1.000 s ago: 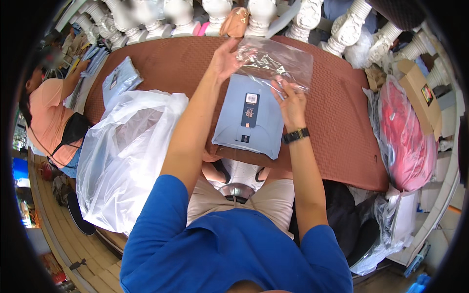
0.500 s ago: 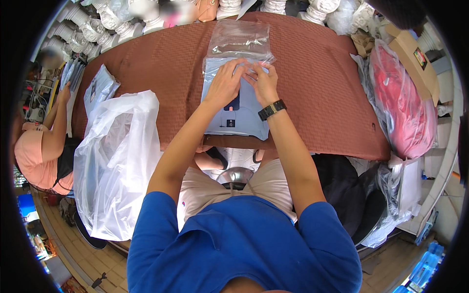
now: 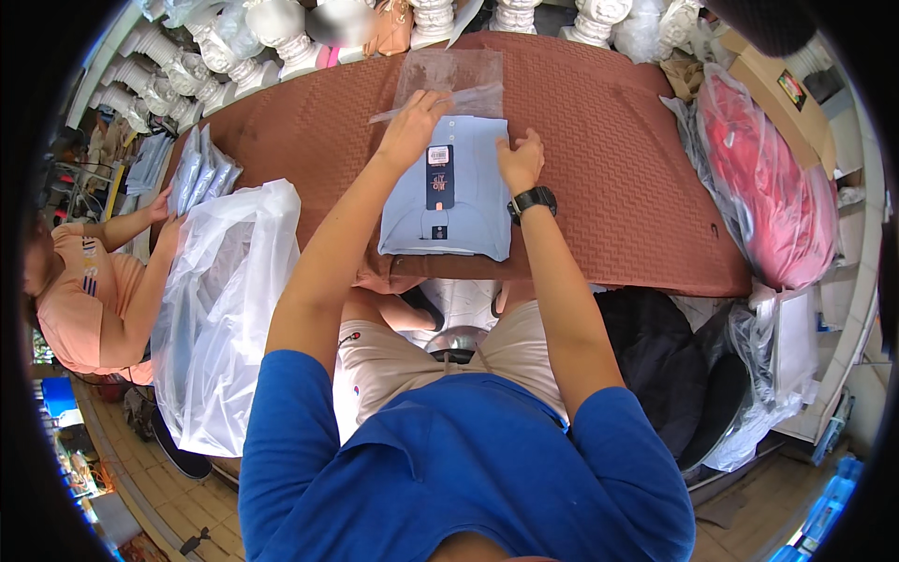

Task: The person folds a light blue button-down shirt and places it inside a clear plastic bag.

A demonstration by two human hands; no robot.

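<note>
A folded light blue shirt (image 3: 480,197) with a dark tag (image 3: 439,178) lies flat in front of me, in what looks like a clear plastic bag (image 3: 459,67) that extends past its far end. My left hand (image 3: 414,129) is at that far end, fingers closed on the bag's crinkled flap (image 3: 476,95). Beside the shirt's right edge is my right hand (image 3: 521,167), fingers loosely bent and apart, thumb close to the edge, holding nothing. A dark watch (image 3: 532,200) sits on my right wrist.
A brown textured cloth (image 3: 609,187) covers the table. On the left stand a white plastic sack (image 3: 229,309) and several bagged blue shirts (image 3: 201,169), touched by a co-worker's hands (image 3: 164,211). At right are red goods in clear plastic (image 3: 763,187) and a cardboard box (image 3: 782,103). White balusters (image 3: 290,37) line the back.
My hands, together at the bag's opening before, have separated; the right moved down to the shirt's right side. The flap now slants across the bag. The co-worker leaned in, and more bagged shirts stand at left.
</note>
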